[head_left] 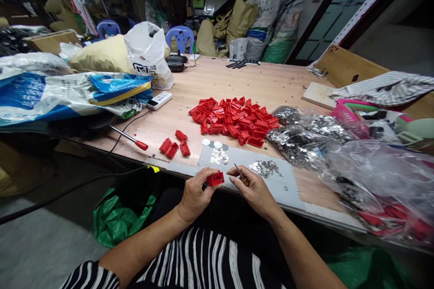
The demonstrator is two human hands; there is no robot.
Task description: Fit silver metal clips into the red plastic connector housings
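Observation:
My left hand [198,192] grips a small red plastic housing [216,179], its open side turned toward me with bits of metal showing inside. In my right hand [252,189] is a thin pointed tool with a brown handle [243,179], perhaps an awl or small screwdriver; its tip points up and away from me. The two hands are a short gap apart at the table's front edge. Just beyond them a grey mat [285,185] carries a heap of shiny metal pieces [219,156] and a duller heap of small metal parts [266,168].
A big pile of red housings [233,119] lies mid-table, with several loose ones [171,148] to its left. Plastic bags of metal parts [294,140] crowd the right side. A red-tipped lever [130,137] juts out at left, near a white device [159,100]. A green bag [118,219] hangs below.

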